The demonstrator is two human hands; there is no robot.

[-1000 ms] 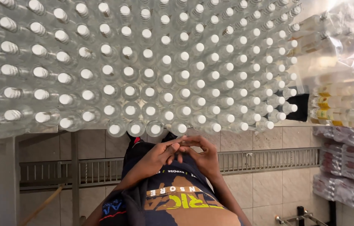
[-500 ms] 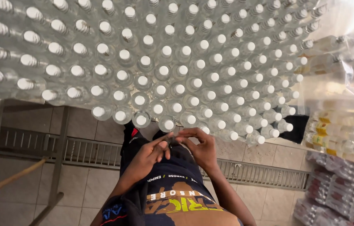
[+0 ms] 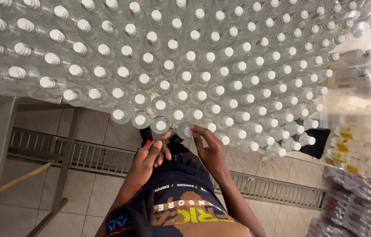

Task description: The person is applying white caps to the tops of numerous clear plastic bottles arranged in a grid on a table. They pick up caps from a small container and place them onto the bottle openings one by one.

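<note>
well over 100 clear white-capped bottles [image 3: 181, 74], approx, too many to count exactly, 2 hands [image 3: 211, 151]

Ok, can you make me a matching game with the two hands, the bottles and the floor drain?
Things:
1. left hand
2. right hand
3. clear bottles
4. metal drain grate

States or places:
A. packed in rows on the table, white caps up
B. fingers on a bottle cap at the table edge
C. pinching a small dark thing
D. runs along the tiled floor

Pairs: 1-C, 2-B, 3-A, 4-D
</note>
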